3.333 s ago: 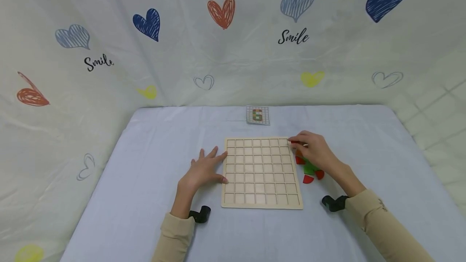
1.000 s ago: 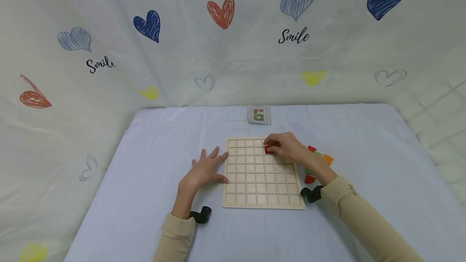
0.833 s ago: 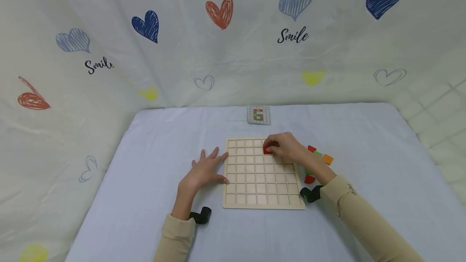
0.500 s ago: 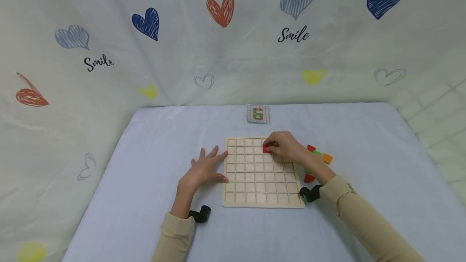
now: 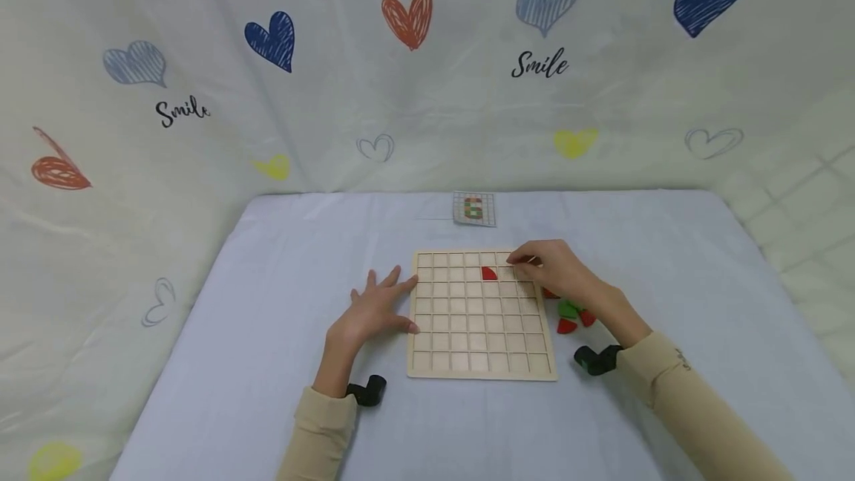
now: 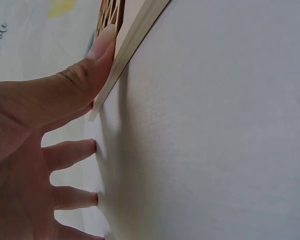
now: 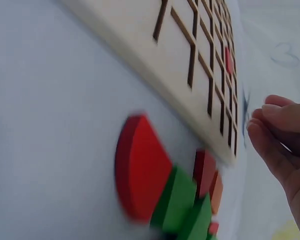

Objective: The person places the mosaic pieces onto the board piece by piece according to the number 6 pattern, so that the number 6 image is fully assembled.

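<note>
A pale wooden grid board [image 5: 467,324] lies flat on the white cloth. One red quarter-circle piece [image 5: 489,274] sits in a cell of its second row from the far side. My left hand [image 5: 367,318] is spread along the board's left edge; its thumb [image 6: 102,45] rests on the frame. My right hand [image 5: 557,269] hovers over the far right corner of the board, and the right wrist view shows its bent fingers holding nothing. Just right of the board lie loose red pieces [image 7: 145,170] and green pieces [image 7: 175,197], partly hidden beneath the right hand and wrist.
At the table's far edge stands a small card [image 5: 474,209] printed with a grid and a coloured figure. Behind it hangs a white curtain [image 5: 461,110] with hearts on it. An orange piece [image 7: 216,192] shows beside the board in the right wrist view.
My right hand carried the red quarter-circle from the pile onto the board, let it go in a cell, and has moved back right. The left hand has stayed in place.
</note>
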Demonstrator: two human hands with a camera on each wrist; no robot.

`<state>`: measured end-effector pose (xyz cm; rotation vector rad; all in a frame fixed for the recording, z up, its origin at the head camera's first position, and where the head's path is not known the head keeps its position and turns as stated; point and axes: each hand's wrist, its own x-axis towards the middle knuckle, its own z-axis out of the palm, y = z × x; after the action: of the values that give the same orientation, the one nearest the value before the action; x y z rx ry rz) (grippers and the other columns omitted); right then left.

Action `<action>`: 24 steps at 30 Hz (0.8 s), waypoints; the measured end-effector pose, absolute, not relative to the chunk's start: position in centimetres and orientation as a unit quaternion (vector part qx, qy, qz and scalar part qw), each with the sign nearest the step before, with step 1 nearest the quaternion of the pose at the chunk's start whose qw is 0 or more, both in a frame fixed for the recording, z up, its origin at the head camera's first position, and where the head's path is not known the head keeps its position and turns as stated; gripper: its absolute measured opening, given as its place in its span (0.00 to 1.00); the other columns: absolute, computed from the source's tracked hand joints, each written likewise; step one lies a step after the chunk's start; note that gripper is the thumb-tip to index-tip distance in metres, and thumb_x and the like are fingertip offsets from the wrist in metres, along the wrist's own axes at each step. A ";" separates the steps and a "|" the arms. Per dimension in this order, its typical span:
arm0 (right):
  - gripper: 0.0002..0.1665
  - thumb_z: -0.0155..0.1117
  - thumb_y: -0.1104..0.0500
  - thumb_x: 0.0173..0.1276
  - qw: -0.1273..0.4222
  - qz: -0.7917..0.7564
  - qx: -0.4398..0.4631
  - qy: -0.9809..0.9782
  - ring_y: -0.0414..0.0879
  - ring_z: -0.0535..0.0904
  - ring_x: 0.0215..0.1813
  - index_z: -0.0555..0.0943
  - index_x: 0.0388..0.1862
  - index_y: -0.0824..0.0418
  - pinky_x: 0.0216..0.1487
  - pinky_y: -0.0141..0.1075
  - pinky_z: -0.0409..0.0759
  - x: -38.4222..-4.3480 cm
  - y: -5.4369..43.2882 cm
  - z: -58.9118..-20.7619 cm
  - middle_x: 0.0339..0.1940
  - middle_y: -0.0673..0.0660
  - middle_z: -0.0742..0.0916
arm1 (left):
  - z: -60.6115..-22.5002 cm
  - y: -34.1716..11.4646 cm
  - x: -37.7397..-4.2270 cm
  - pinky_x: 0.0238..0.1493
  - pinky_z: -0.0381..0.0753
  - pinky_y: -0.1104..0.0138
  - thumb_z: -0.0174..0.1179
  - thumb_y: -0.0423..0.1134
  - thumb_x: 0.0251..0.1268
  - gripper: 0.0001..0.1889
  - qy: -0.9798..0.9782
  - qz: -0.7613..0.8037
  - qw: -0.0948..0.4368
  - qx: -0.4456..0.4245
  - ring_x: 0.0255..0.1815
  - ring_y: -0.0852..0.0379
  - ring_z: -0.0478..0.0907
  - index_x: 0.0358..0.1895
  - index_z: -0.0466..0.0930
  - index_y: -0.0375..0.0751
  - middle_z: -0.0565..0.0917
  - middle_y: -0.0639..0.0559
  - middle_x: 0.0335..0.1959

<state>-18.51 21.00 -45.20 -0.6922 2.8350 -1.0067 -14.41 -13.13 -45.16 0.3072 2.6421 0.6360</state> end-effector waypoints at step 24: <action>0.11 0.70 0.66 0.68 0.016 -0.256 -0.150 0.955 0.49 0.82 0.40 0.88 0.48 0.66 0.38 0.32 0.82 -15.2 30.0 -45.0 0.41 0.58 0.90 | -45.1 -13.1 -14.1 0.69 0.43 0.21 0.78 0.50 0.53 0.48 0.946 0.230 0.198 0.118 0.82 0.23 0.36 0.80 0.64 0.55 0.53 0.42 0.85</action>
<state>-15.19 30.02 -45.03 -0.4662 2.9700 -0.7972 -14.09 -13.12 -45.05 0.3301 2.6457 0.6432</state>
